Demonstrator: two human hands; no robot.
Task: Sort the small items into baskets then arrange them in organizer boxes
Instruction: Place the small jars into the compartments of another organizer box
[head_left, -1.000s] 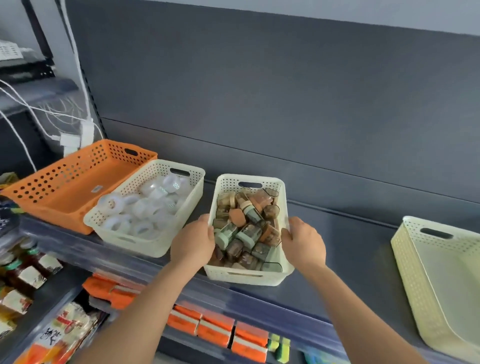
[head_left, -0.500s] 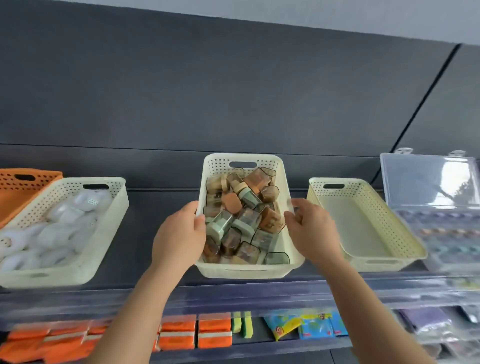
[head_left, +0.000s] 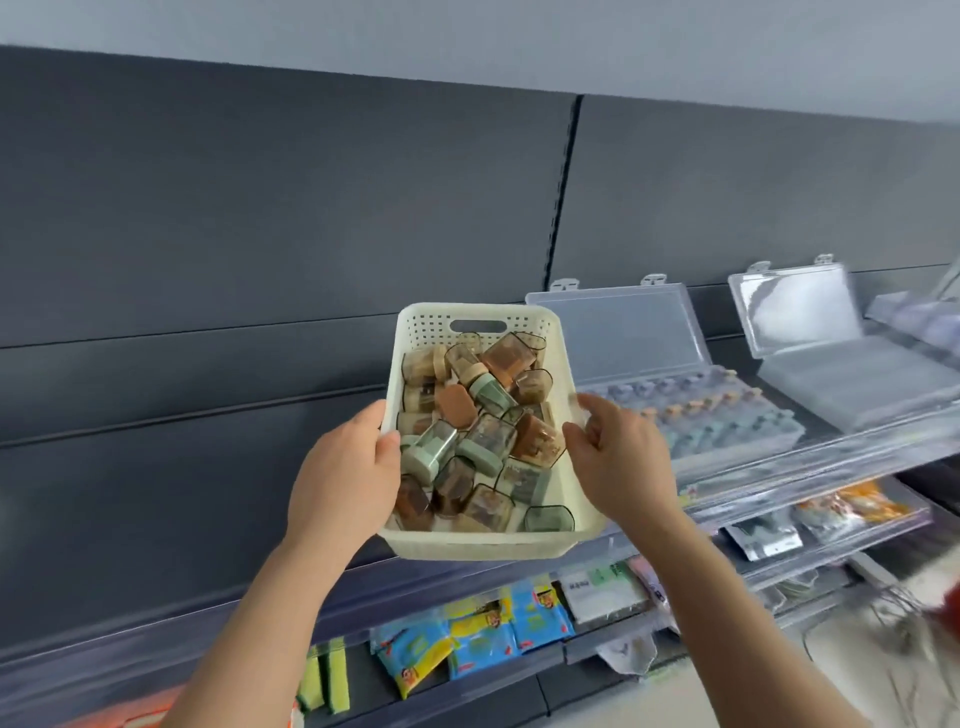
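Note:
I hold a cream perforated basket (head_left: 569, 374) in the air in front of a dark shelf. It is full of several small clear-topped items (head_left: 480, 431) in green, brown and orange. My left hand (head_left: 345, 478) grips its left rim, thumb inside. My right hand (head_left: 618, 457) grips the right rim. Right of the basket, an open clear organizer box (head_left: 613, 332) sits on the shelf with several small items in its compartments. A second open clear organizer box (head_left: 800, 312) stands further right.
The dark shelf (head_left: 182, 467) runs left of the basket, with a clear front rail (head_left: 779, 467). Lower shelves hold packets (head_left: 478, 634) and yellow-green sponges (head_left: 324, 680). A dark back panel (head_left: 311, 208) rises behind.
I have lifted the basket off the shelf and carried it to the right. The orange basket, the basket of white items and the empty cream basket have left the view; the organizer boxes came in.

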